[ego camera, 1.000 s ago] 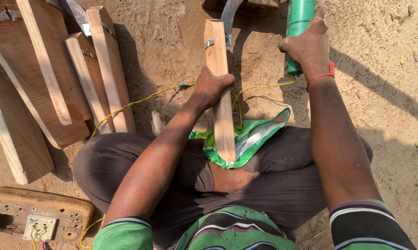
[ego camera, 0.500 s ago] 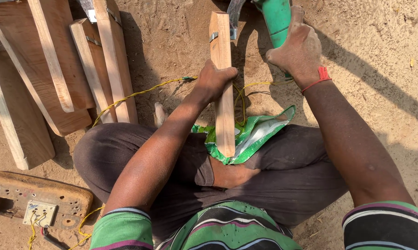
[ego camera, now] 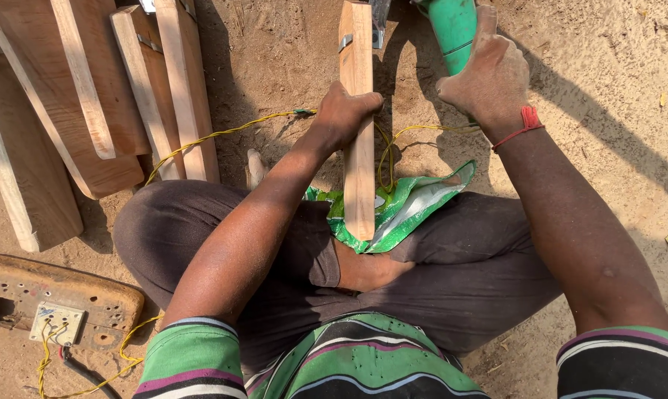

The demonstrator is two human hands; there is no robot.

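**Ana:** Wooden slat [ego camera: 359, 140] is the landmark, so I go from its left side across. Far left of it sits a wooden block with a switch plate [ego camera: 53, 307] and bare yellow wires; nearer, a stack of cut boards [ego camera: 127, 103] lies on the sand. Loose wiring in dust could short, I think.

**Ben:** And the slat itself?

**Ana:** It stands lengthwise in front of the seated person, its lower end resting on a green sack [ego camera: 400, 210] over the lap. The left hand [ego camera: 343, 114] is clamped around the slat's middle. A yellow cable [ego camera: 223, 134] runs from left of the slat and passes behind it.

**Ben:** Right of it?

**Ana:** The right hand [ego camera: 489, 77] is wrapped tight on a green power tool [ego camera: 453, 29], whose head meets the slat's top end, near a metal clip.

**Ben:** Risks?

**Ana:** My judgement: the slat is braced only by one hand and the lap, so it could kick or twist. The left fingers sit close below the tool, and the cable loops just beside the slat, where it could snag or get cut.
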